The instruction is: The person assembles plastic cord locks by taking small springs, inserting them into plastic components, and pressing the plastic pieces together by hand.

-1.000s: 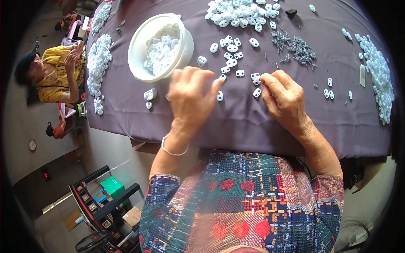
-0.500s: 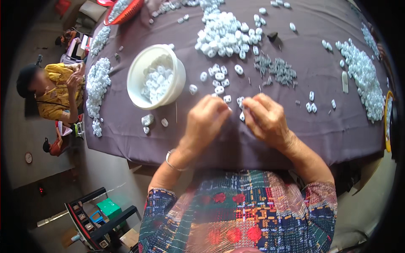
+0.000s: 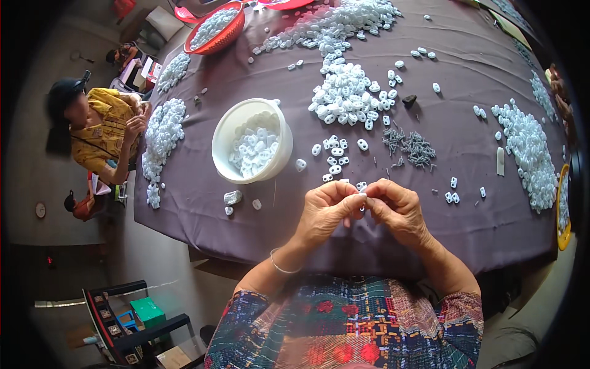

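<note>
Though mostly out of sight, small wht pc (image 3: 362, 196) btwn both hands (image 3: 329, 210) (image 3: 398, 212), tog. at tips

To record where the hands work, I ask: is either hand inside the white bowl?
No, the left hand and right hand are together to the right of the white bowl.

We count one white tub (image 3: 284, 150), holding too many white pieces (image 3: 255, 149) to count. Right of it, we see one left hand (image 3: 324, 212), one right hand (image 3: 402, 212), one dark lump (image 3: 409, 100), one pale strip (image 3: 501, 161) and many grey pins (image 3: 420, 151).
</note>
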`<state>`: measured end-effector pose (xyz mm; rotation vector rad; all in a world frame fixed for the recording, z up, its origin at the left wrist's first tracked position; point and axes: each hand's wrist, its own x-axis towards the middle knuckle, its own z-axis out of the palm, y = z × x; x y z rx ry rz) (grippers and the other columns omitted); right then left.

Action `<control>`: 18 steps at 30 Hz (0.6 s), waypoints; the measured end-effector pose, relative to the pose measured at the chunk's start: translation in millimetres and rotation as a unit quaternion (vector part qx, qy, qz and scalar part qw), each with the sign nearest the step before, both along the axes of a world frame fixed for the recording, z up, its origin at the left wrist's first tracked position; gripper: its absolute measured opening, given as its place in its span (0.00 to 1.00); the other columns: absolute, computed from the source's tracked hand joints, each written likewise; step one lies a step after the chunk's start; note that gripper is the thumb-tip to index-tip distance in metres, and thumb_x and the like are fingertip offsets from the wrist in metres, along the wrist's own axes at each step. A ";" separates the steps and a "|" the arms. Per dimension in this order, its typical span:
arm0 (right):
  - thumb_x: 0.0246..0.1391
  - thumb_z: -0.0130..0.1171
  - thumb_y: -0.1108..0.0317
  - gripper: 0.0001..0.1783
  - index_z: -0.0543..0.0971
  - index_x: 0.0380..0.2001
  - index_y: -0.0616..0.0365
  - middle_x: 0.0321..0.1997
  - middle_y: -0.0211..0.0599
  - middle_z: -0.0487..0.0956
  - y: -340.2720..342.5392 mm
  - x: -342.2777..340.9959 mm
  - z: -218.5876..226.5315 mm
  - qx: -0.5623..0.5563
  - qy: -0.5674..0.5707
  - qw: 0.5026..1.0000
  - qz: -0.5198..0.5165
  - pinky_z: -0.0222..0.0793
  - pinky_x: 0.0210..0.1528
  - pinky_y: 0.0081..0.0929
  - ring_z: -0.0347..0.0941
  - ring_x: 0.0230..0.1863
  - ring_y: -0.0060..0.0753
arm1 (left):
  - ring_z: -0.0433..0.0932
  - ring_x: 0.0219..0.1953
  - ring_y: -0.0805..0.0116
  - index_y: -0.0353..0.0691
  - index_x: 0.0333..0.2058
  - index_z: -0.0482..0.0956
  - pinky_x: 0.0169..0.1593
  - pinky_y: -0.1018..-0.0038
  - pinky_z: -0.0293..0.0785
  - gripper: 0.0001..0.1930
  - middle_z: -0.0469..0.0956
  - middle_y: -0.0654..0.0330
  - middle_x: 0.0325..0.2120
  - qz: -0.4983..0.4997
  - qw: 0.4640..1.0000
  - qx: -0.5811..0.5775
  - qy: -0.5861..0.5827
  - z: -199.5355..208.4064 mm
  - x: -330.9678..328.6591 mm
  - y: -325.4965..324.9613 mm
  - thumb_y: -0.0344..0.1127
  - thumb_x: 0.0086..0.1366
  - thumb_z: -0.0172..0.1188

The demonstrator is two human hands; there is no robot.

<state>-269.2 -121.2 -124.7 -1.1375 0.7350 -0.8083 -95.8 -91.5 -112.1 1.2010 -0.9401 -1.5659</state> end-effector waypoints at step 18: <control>0.56 0.52 0.72 0.04 0.73 0.33 0.61 0.23 0.22 0.72 -0.6 1.2 -5.1 -0.028 0.040 0.986 -0.157 0.58 0.24 0.09 0.62 0.22 0.08 | 0.74 0.30 0.80 0.33 0.35 0.75 0.33 0.85 0.70 0.06 0.76 0.63 0.31 0.073 0.970 -0.132 -0.189 5.1 -3.8 2.2 0.23 0.57 0.59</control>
